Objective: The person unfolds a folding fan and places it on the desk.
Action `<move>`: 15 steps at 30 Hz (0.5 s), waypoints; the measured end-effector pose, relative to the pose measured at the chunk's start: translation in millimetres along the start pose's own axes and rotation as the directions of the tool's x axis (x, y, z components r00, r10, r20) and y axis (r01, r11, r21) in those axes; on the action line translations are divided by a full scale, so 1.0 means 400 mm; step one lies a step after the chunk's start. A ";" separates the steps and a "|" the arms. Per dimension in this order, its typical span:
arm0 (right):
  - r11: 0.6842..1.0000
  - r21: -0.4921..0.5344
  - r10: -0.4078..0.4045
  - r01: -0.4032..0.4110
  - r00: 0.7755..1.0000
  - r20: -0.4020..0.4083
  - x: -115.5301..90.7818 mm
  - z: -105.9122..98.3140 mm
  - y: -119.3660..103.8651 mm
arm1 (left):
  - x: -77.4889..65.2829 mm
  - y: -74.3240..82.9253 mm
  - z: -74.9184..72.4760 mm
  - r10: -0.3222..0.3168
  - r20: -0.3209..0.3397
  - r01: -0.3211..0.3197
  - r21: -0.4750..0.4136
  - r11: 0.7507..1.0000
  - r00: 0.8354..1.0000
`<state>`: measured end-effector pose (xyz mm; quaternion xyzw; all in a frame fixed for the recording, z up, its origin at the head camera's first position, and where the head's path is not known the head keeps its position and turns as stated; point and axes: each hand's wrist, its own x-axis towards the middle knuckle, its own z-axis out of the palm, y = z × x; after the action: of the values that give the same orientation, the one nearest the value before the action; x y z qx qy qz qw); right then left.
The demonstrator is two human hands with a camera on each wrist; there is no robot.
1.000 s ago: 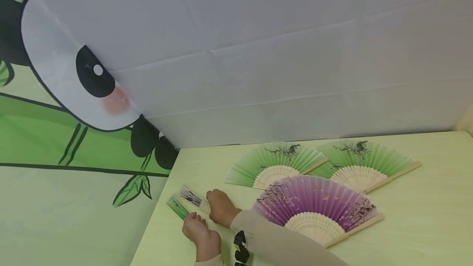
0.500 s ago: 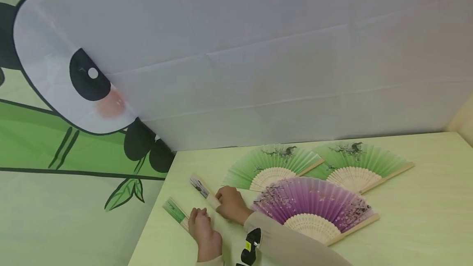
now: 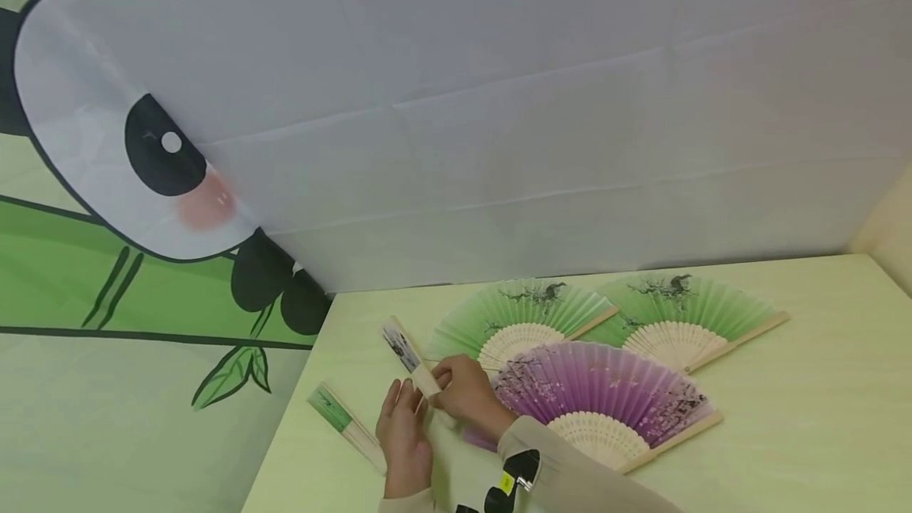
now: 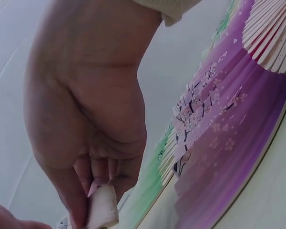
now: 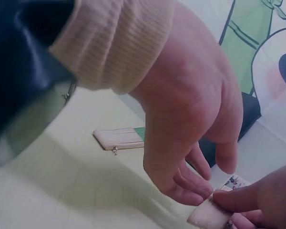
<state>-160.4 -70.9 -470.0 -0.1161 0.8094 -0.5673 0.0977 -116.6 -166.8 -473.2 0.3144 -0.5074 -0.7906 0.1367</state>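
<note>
My right hand [image 3: 466, 394] pinches the pale wooden handle end of a folded white fan with dark print [image 3: 402, 347]. In the left wrist view the right hand [image 4: 90, 100] is large, its thumb and fingertips on the fan's wooden end [image 4: 103, 207]. My left hand [image 3: 406, 434] is just left of that handle, fingers loosely extended. The right wrist view shows the left hand [image 5: 190, 90] with fingertips right at the fan's handle [image 5: 209, 214], beside the right hand's thumb. A folded green fan [image 3: 333, 410] lies left of the left hand.
An opened purple fan [image 3: 606, 394] lies right of my hands, with one green opened fan [image 3: 530, 315] and another green opened fan [image 3: 684, 315] behind it. A pale table [image 3: 798, 418] meets a white backdrop [image 3: 499, 141] with panda and bamboo print at left.
My right hand has drawn the white fan rightward, away from the green folded one, and turned it steeper. My left hand has left the green fan and moved right beside the white fan's handle.
</note>
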 end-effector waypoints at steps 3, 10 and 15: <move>1.000 0.025 -0.007 0.008 1.000 -0.015 -0.015 -0.013 -0.001 | -0.006 -0.006 0.004 -0.021 0.054 0.021 0.001 1.000 0.998; 0.998 0.050 -0.030 0.032 0.999 -0.033 -0.054 -0.050 0.009 | -0.022 -0.030 0.026 -0.012 0.110 0.001 0.091 0.996 0.994; 0.997 0.068 -0.030 0.033 0.999 -0.043 -0.078 -0.089 0.027 | -0.041 -0.053 0.052 0.005 0.151 -0.026 0.139 0.990 0.989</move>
<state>-141.7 -26.0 -467.2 -0.1133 0.7893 -0.5987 0.0755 -114.8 -133.6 -480.3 0.2589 -0.5732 -0.7731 0.0816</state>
